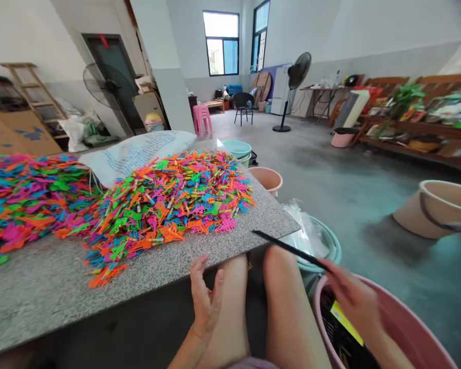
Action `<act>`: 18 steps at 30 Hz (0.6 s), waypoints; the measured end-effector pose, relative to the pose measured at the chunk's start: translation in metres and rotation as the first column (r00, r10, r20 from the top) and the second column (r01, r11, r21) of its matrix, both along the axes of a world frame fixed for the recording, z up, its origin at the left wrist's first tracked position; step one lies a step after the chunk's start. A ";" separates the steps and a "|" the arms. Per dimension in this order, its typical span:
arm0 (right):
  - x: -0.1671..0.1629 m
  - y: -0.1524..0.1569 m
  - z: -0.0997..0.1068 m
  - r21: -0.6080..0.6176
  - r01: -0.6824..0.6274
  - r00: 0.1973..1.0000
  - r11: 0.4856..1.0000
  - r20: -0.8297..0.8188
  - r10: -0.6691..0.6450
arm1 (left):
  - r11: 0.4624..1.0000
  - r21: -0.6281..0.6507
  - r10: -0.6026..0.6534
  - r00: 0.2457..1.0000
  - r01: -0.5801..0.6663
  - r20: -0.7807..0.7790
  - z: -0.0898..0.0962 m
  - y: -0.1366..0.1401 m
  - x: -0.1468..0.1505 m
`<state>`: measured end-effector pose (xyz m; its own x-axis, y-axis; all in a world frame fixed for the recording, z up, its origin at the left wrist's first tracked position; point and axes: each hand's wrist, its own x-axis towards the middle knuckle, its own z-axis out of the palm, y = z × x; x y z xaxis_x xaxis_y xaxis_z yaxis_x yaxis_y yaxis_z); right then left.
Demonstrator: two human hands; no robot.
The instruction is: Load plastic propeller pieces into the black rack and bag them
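My right hand (351, 300) is closed around one end of a thin, flat black strip (288, 247), whose far tip reaches the corner of the speckled stone tabletop (51, 302). Below that hand stands a pink tub (401, 312) with a black and yellow item (348, 323) inside. My left hand (207, 297) is empty, thumb and fingers apart, just off the table's front edge above my lap. A large heap of small plastic pieces (169, 197) in orange, pink, green and blue covers much of the tabletop. Their exact kind is too small to tell.
A white printed sack (138, 154) lies behind the heap. Beside the table's right edge are a peach bucket (267, 179), a teal bucket (236, 148) and a green tub (332, 246) with clear plastic bags. A beige bucket (438, 210) stands farther right. A standing fan (297, 77) is behind.
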<state>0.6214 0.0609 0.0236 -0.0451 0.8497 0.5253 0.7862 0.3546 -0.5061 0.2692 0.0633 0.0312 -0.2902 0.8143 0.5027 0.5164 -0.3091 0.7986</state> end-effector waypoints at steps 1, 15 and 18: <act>-0.026 0.023 0.005 0.039 -0.145 0.989 0.989 -0.002 0.145 | 0.995 0.092 0.054 0.996 -0.047 -0.075 0.000 0.008 -0.003; -0.204 0.225 0.025 -0.208 -0.335 0.644 0.919 0.662 0.384 | 0.976 -0.111 -0.202 0.592 0.186 -0.780 -0.048 0.040 -0.029; -0.197 0.234 0.024 -0.190 -0.289 0.672 0.938 0.657 0.340 | 0.983 -0.103 -0.170 0.568 0.149 -0.805 -0.049 0.038 -0.022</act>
